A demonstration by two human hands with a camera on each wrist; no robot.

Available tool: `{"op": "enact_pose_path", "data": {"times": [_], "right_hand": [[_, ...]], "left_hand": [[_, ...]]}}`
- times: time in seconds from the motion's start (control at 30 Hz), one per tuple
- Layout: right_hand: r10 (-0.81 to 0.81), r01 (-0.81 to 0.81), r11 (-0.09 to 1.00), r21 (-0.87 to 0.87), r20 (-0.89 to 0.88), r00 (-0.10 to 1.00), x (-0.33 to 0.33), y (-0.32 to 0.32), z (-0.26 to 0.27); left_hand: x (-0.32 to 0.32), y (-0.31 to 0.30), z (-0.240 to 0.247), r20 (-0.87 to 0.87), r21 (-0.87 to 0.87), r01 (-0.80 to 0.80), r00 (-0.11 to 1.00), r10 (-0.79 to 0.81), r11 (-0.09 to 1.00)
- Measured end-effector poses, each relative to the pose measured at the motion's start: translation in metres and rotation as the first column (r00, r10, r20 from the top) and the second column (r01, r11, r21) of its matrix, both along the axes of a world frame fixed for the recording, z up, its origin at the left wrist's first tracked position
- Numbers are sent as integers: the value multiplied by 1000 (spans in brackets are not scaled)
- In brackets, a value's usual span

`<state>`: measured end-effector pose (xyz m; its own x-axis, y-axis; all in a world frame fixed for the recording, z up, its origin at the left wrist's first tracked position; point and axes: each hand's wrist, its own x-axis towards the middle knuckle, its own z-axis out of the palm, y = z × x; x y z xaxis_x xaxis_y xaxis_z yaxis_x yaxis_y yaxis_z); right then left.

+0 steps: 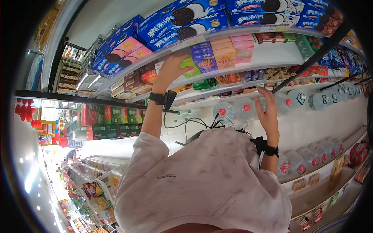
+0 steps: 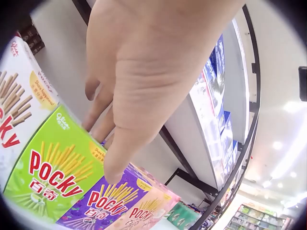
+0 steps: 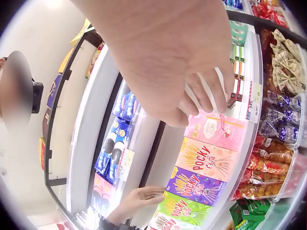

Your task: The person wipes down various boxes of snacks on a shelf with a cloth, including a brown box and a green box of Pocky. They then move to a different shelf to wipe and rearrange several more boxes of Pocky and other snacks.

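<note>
My left hand (image 1: 170,70) reaches over a row of Pocky boxes on a shelf. In the left wrist view its thumb overlaps the top edge between the green Pocky box (image 2: 50,167) and the purple Pocky box (image 2: 108,203), with the other fingers behind the boxes, partly hidden. A white Pocky box (image 2: 21,103) stands beside the green one. My right hand (image 1: 269,118) is raised with fingers spread and holds nothing. In the right wrist view its fingertips overlap the edge of the pink box (image 3: 218,130), next to the peach Pocky box (image 3: 206,158).
Blue Oreo boxes (image 1: 186,29) fill the shelf above. Bagged snacks (image 3: 268,172) lie on the shelf below. Large water bottles (image 1: 243,108) stand lower down, under the shelf edge. A black upright post (image 1: 311,56) crosses the shelves on the right.
</note>
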<state>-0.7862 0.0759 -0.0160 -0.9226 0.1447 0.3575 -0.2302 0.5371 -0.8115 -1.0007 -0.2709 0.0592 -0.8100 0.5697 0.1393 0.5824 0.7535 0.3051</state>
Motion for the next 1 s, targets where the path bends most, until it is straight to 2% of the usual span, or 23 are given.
{"op": "enact_pose_path", "data": {"times": [0.1, 0.2, 0.3, 0.4, 0.5, 0.6, 0.7, 0.8, 1.0], "right_hand": [[-29, 29, 1000, -10, 1, 1000, 5, 6, -1], [-56, 56, 998, -18, -6, 998, 9, 10, -2], [-74, 73, 997, -27, -15, 997, 12, 12, -2], [-78, 77, 996, -37, -20, 997, 14, 12, -1], [-80, 78, 996, -48, -28, 996, 16, 14, 1], [-91, 89, 994, -57, -32, 995, 19, 20, 3], [-116, 113, 991, -69, -31, 993, 23, 25, 2], [-141, 139, 986, -91, -20, 990, 30, 32, -2], [-172, 171, 980, -99, -6, 985, 40, 41, -11]], "left_hand": [[-4, 3, -3, -8, -25, -22, 1000, 22, 999], [-1, 13, 1, -72, 85, 29, 997, -23, 996], [-5, 28, 1, -123, 125, 70, 991, -54, 990], [-11, 44, -5, -242, 27, 85, 967, -76, 996], [-23, 60, 6, -27, -65, 65, 997, -67, 996], [-34, 68, 16, 68, -90, 156, 986, -151, 984], [-59, 61, 5, 255, -55, 184, 953, -165, 981], [-74, 56, -7, 180, -66, 221, 962, -206, 973], [-76, 63, -1, 222, -64, 213, 955, -195, 975]]}}
